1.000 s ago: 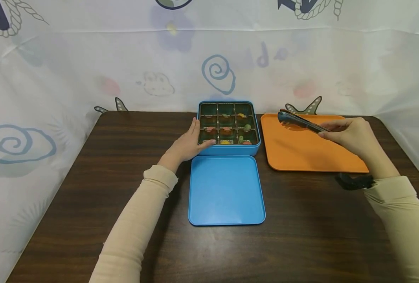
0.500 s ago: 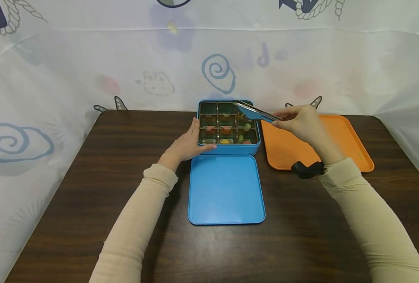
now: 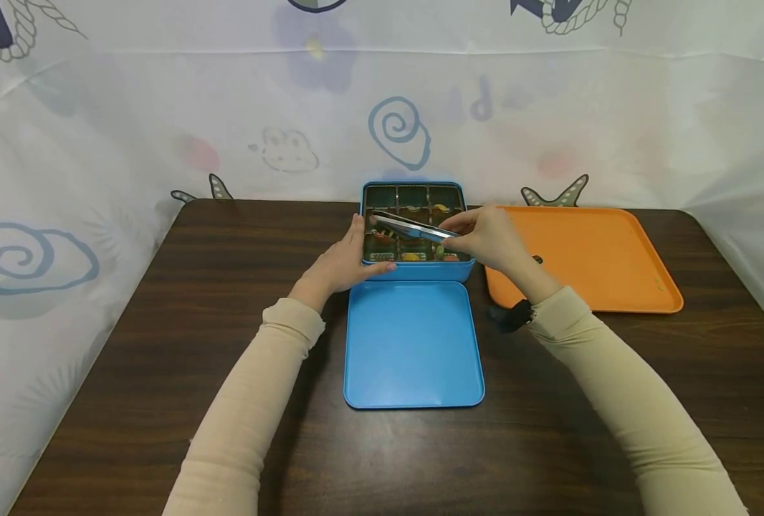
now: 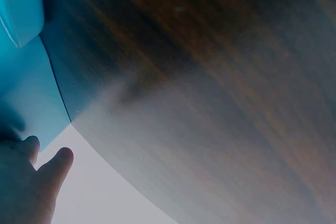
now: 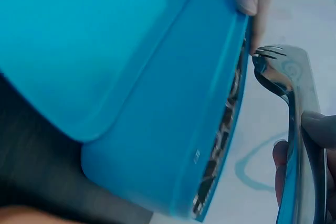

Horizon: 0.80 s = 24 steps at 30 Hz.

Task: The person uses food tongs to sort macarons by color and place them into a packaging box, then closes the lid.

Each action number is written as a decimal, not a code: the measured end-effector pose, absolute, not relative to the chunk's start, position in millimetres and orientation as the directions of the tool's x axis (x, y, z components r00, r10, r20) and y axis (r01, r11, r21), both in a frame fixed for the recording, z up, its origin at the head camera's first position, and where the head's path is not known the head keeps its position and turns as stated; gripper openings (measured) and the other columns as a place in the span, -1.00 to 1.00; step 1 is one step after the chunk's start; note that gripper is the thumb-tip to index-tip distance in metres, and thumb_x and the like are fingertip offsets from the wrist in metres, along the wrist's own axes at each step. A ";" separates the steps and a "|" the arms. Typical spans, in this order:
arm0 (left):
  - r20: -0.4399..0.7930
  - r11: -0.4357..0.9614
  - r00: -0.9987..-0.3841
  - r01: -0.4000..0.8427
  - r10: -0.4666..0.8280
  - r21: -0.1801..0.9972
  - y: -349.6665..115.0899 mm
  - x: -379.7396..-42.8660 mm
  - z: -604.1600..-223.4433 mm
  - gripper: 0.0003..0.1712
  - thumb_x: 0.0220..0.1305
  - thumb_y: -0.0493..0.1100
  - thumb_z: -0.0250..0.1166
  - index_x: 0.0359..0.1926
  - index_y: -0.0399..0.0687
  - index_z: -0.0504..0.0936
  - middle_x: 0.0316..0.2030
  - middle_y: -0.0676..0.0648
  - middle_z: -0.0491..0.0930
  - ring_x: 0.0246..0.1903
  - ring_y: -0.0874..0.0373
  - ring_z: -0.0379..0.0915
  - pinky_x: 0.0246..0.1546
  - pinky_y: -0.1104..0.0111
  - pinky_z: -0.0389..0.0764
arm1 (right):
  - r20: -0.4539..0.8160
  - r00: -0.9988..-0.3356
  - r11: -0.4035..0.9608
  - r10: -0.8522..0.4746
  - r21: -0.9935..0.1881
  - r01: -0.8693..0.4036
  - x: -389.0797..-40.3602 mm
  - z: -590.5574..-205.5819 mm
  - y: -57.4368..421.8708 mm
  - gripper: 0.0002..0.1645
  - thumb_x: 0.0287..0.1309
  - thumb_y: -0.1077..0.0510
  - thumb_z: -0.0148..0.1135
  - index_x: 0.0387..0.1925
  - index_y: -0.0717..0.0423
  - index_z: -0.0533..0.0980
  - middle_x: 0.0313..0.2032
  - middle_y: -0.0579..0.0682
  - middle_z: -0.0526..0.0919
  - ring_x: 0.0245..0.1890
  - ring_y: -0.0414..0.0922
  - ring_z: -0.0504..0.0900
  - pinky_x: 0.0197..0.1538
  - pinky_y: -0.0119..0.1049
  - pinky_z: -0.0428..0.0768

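My right hand (image 3: pixel 485 240) pinches metal tongs (image 3: pixel 414 226) between thumb and fingers. The tongs reach left over the open blue box (image 3: pixel 417 271); their far end is above its left part. In the right wrist view the tongs (image 5: pixel 302 145) have a fork-like tip; whether anything sits between the arms cannot be told. Inside the box is a dark divider (image 3: pixel 413 195) with small compartments, several holding little yellow, green and reddish pieces. My left hand (image 3: pixel 337 264) rests against the box's left side, fingers extended, thumb along the front edge.
A blue lid (image 3: pixel 414 344) lies flat directly in front of the box. To the right is an orange tray (image 3: pixel 588 258) with tiny bits near its right edge. All stand on a dark wooden table (image 3: pixel 227 301) backed by a patterned white cloth (image 3: pixel 304 93).
My right hand has carried the tongs left from above the orange tray to over the box, and lowered them toward its compartments. The left hand stays at the box's side.
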<state>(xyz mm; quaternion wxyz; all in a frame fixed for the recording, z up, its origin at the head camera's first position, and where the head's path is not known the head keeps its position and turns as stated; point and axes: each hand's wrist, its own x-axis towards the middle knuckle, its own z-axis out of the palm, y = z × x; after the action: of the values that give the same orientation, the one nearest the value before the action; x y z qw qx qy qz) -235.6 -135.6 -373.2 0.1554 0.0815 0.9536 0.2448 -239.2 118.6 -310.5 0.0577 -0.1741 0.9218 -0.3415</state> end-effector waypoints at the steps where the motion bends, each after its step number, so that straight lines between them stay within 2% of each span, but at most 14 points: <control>1: -0.255 0.866 -0.939 0.078 0.231 0.494 -135.5 -235.4 -373.1 0.34 0.06 0.56 0.03 0.46 0.00 -0.56 0.49 -0.02 -0.53 0.50 -0.01 -0.27 0.46 0.08 0.07 | 0.009 -0.932 0.708 -0.362 -0.648 -0.281 -239.0 -311.7 116.4 -0.67 0.15 0.15 0.27 -0.04 0.17 0.63 -0.19 0.19 0.69 -0.33 0.00 0.61 -0.33 -0.28 0.55; 7: -0.249 0.862 -0.939 0.085 0.237 0.499 -135.3 -235.2 -372.9 0.31 0.07 0.55 0.05 0.48 0.02 -0.49 0.50 -0.02 -0.52 0.50 -0.05 -0.23 0.43 0.02 0.12 | -0.017 -0.927 0.692 -0.375 -0.670 -0.267 -238.9 -318.6 108.6 -0.64 0.15 0.14 0.28 -0.01 0.15 0.61 -0.20 0.19 0.70 -0.39 0.07 0.69 -0.29 -0.18 0.64; 12: -0.262 0.874 -0.937 0.083 0.232 0.480 -135.0 -235.5 -372.1 0.29 0.08 0.55 0.05 0.50 0.00 -0.41 0.50 -0.03 -0.53 0.48 -0.09 -0.16 0.42 -0.01 0.13 | -0.008 -0.918 0.685 -0.396 -0.668 -0.289 -238.0 -319.6 107.4 -0.61 0.13 0.14 0.29 0.00 0.18 0.61 -0.23 0.20 0.71 -0.39 0.07 0.66 -0.36 -0.29 0.59; 15: -0.256 0.871 -0.938 0.085 0.234 0.485 -135.1 -235.0 -371.9 0.26 0.09 0.54 0.05 0.50 0.01 -0.37 0.50 -0.05 -0.53 0.48 -0.10 -0.16 0.41 -0.01 0.14 | -0.024 -0.917 0.682 -0.398 -0.676 -0.278 -238.2 -317.6 109.3 -0.60 0.14 0.15 0.28 0.03 0.18 0.59 -0.14 0.21 0.68 -0.36 0.07 0.66 -0.27 -0.24 0.63; 20: -0.250 0.860 -0.940 0.076 0.230 0.504 -134.8 -234.4 -371.1 0.32 0.09 0.52 0.07 0.47 -0.03 -0.52 0.51 -0.04 -0.46 0.49 -0.06 -0.20 0.43 0.03 0.11 | -0.028 -0.902 0.670 -0.430 -0.680 -0.299 -239.5 -307.3 123.6 -0.56 0.18 0.19 0.25 0.10 0.20 0.53 0.04 0.22 0.59 -0.11 0.12 0.65 0.04 -0.06 0.61; 22: -0.258 0.862 -0.939 0.071 0.228 0.503 -134.9 -234.5 -370.8 0.35 0.09 0.53 0.06 0.45 -0.03 -0.59 0.50 -0.03 -0.47 0.49 -0.06 -0.18 0.44 0.04 0.11 | -0.008 -0.898 0.678 -0.441 -0.658 -0.327 -239.4 -300.6 133.2 -0.57 0.19 0.19 0.24 0.11 0.20 0.53 0.07 0.23 0.57 0.01 0.12 0.60 0.09 -0.02 0.58; 24: -0.267 0.866 -0.936 0.071 0.229 0.495 -135.3 -234.8 -370.6 0.35 0.08 0.55 0.04 0.44 -0.01 -0.62 0.49 -0.04 -0.52 0.49 -0.08 -0.16 0.44 0.05 0.11 | 0.022 -0.896 0.695 -0.443 -0.623 -0.359 -239.2 -293.9 144.2 -0.59 0.19 0.20 0.24 0.09 0.18 0.55 0.07 0.22 0.59 0.04 0.11 0.59 0.07 0.00 0.59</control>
<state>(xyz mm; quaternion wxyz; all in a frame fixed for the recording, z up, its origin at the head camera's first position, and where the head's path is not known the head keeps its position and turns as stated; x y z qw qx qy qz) -234.8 -135.3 -370.6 0.1606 0.0787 0.9524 0.2468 -239.2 144.2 -293.9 0.0648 -0.2185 0.9183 -0.3238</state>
